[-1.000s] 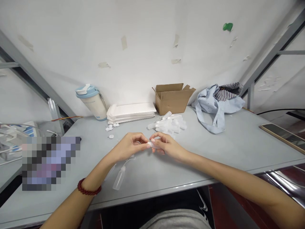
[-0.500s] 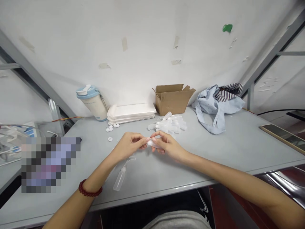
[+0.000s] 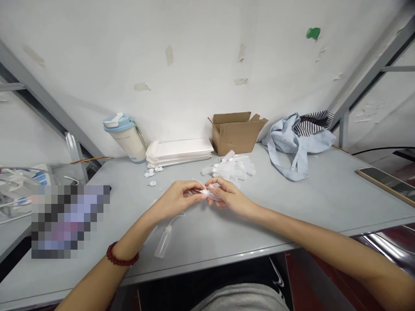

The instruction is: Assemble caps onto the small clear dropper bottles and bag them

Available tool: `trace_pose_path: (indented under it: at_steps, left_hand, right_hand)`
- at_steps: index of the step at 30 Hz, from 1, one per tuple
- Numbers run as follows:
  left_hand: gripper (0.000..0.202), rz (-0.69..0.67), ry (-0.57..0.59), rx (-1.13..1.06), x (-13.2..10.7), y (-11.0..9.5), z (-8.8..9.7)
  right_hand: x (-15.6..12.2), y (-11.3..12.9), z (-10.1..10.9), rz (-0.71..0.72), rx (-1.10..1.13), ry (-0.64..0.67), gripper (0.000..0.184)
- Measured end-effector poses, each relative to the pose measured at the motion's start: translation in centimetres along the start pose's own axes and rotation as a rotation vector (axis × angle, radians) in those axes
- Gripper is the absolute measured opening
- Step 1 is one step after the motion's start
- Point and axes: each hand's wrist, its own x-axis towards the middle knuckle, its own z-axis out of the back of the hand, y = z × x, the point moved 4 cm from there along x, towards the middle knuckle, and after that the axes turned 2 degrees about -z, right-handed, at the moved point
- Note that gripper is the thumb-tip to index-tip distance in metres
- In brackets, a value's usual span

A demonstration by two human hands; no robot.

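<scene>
My right hand [image 3: 231, 196] is closed around a small translucent squeeze bottle [image 3: 214, 195], its body mostly hidden by the fingers. At the bottle's white top [image 3: 205, 192], the thumb and fingers of my left hand [image 3: 181, 198] pinch together. A thin pale tube appears to rise there between the fingers. Left of centre, in front of my left wrist, lies another translucent bottle [image 3: 164, 242] with a thin curved tube. Beyond my hands is a pile of similar bottles [image 3: 231, 167]. Several small white caps [image 3: 153, 172] lie beyond my left hand, one of them [image 3: 152, 183] apart from the others.
Along the wall stand a blue-lidded cup [image 3: 126, 138], a stack of white packets [image 3: 180, 151] and an open cardboard box [image 3: 238, 140]. A light blue cloth bag [image 3: 292, 147] and a phone [image 3: 389, 183] are at right. A blurred-out object [image 3: 71, 222] lies at left.
The lone white piece beyond my left hand has shifted slightly and turned over. My left fingers have altered their pinch at the bottle's top, and more of the white tip shows.
</scene>
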Motion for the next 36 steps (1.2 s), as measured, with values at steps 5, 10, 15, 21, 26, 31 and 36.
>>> trace_pose_path:
  at_steps: [5, 10, 15, 21, 26, 31, 36]
  left_hand:
    - [0.029, 0.107, -0.015, -0.019, 0.1, 0.7, 0.0]
    - [0.024, 0.105, 0.005, -0.017, 0.0, 0.6, -0.2]
    - [0.028, 0.128, -0.098, -0.007, 0.0, 0.6, 0.5]
    - [0.033, 0.092, -0.192, -0.005, 0.2, 0.7, 1.4]
    - [0.026, -0.019, -0.199, 0.139, 0.0, 0.0, 0.8]
    - [0.023, -0.042, -0.286, 0.197, 0.0, -0.1, 0.7]
    - [0.033, 0.063, -0.182, 0.118, 0.4, 1.2, 0.3]
  right_hand:
    - [-0.1, 0.3, -0.3, 0.019, -0.037, -0.003, 0.031]
    - [-0.3, 0.2, -0.3, 0.002, -0.022, -0.003, 0.032]
    - [-0.4, 0.4, 0.0, -0.005, -0.070, -0.013, 0.033]
    - [-0.5, 1.2, 0.8, 0.122, -0.289, -0.165, 0.029]
    - [-0.2, 1.1, 1.4, 0.001, -0.172, -0.078, 0.038]
    - [0.0, 0.6, 1.4, -0.171, 0.136, 0.020, 0.038]
    - [0.0, 0.9, 1.2, 0.007, -0.181, -0.028, 0.035]
